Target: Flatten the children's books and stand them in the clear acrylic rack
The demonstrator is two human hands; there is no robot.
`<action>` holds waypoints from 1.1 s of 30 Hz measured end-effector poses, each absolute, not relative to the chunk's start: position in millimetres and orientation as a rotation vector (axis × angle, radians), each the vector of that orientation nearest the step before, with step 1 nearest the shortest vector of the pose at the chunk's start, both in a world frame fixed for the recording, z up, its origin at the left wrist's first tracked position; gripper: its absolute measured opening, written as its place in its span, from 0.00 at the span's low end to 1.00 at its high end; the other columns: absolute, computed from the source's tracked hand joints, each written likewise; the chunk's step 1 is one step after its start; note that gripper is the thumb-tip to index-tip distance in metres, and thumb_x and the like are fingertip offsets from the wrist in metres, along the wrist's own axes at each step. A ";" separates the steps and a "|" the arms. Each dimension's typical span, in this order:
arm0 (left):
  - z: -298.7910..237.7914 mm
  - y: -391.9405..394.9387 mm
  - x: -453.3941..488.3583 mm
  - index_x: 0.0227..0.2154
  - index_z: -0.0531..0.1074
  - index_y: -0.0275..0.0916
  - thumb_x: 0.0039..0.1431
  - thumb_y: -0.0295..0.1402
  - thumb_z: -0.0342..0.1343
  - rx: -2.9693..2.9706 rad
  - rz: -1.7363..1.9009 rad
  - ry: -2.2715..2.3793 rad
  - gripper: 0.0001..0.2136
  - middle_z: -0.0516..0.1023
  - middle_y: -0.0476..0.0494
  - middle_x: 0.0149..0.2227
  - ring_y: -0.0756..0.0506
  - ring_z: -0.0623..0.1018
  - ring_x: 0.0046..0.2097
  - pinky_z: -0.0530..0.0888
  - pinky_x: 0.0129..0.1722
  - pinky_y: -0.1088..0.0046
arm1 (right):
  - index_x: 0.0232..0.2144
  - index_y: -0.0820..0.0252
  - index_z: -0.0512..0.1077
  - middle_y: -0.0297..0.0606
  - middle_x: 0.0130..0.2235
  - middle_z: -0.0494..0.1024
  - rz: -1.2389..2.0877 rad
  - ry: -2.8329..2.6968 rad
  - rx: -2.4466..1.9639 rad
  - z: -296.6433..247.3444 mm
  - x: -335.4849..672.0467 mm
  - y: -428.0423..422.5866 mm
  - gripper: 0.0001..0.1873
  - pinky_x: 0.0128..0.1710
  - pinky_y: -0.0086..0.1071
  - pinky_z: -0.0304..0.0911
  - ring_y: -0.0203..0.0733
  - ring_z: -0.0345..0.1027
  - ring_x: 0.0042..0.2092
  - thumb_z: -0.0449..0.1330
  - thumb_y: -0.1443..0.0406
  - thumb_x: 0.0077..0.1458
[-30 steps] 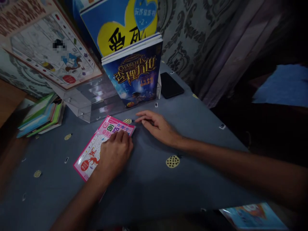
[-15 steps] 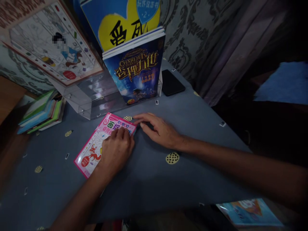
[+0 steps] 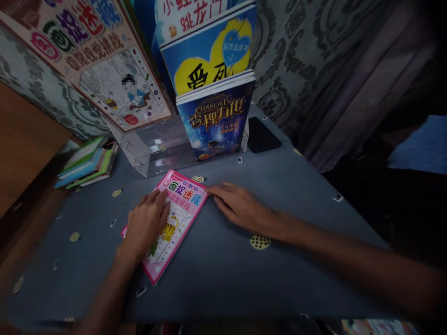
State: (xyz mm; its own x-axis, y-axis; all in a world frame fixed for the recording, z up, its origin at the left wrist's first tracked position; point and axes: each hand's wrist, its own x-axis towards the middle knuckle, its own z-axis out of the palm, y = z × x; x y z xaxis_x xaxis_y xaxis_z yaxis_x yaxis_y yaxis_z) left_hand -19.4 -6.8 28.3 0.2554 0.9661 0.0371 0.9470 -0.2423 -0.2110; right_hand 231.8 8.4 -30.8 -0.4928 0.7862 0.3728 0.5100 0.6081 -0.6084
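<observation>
A pink picture-puzzle book [image 3: 179,204] with colourful Chinese title letters and a yellow tiger on its cover lies closed and slanted on the grey-blue tablecloth. Across its left side rests my left hand [image 3: 145,223], palm down with fingers stretched out, hiding part of the cover. My right hand [image 3: 240,207] lies at the book's upper right corner. Its fingers are extended and the index fingertip meets that corner.
Behind the book stands a clear acrylic stand [image 3: 139,156] with a large puzzle book [image 3: 101,70] and blue-covered books [image 3: 216,123]. A black phone [image 3: 261,135] lies to their right. Stacked books [image 3: 87,163] sit at the left, by a wooden panel [image 3: 28,144].
My left hand has slid left over the pink book, uncovering its title and the tiger. My right fingertips now meet the corner. The view has tilted up, showing more of the standing books.
</observation>
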 end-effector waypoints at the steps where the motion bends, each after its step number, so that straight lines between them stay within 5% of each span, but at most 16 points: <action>1: 27.0 -9.6 -21.7 0.58 0.71 0.39 0.71 0.36 0.44 -2.316 0.153 -1.811 0.18 0.76 0.34 0.57 0.38 0.79 0.52 0.80 0.42 0.62 | 0.53 0.56 0.73 0.44 0.44 0.80 0.569 -2.203 -1.016 -30.4 231.6 9.8 0.19 0.48 0.46 0.70 0.48 0.73 0.46 0.50 0.71 0.64; 6: 30.6 -17.9 -14.8 0.57 0.71 0.38 0.71 0.36 0.43 -2.227 0.262 -1.875 0.18 0.77 0.33 0.55 0.37 0.81 0.49 0.79 0.39 0.63 | 0.57 0.55 0.70 0.43 0.45 0.78 0.598 -2.233 -0.971 -29.9 226.2 20.9 0.22 0.47 0.46 0.72 0.47 0.73 0.45 0.48 0.72 0.65; 16: 34.6 -22.8 -11.2 0.53 0.71 0.36 0.72 0.38 0.40 -2.078 0.422 -1.970 0.19 0.81 0.32 0.46 0.38 0.83 0.42 0.77 0.35 0.66 | 0.56 0.58 0.68 0.46 0.56 0.75 0.568 -2.357 -0.822 -32.5 193.6 60.9 0.21 0.59 0.48 0.65 0.47 0.68 0.58 0.50 0.74 0.64; 33: 33.3 -25.6 -23.3 0.58 0.69 0.37 0.72 0.38 0.42 -2.148 0.401 -2.025 0.20 0.78 0.32 0.54 0.32 0.82 0.48 0.79 0.41 0.55 | 0.52 0.63 0.72 0.49 0.56 0.75 0.335 -2.451 -0.937 -40.7 157.5 88.7 0.16 0.59 0.48 0.60 0.50 0.66 0.59 0.51 0.71 0.66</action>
State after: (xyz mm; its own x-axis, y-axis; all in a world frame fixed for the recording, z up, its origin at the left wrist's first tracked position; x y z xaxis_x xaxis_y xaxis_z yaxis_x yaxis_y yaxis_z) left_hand -23.3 -25.6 33.3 0.0459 0.9955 -0.0829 0.9521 -0.0687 -0.2981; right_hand 157.5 88.7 -40.7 -0.6437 0.6772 0.3565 0.5565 0.7340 -0.3894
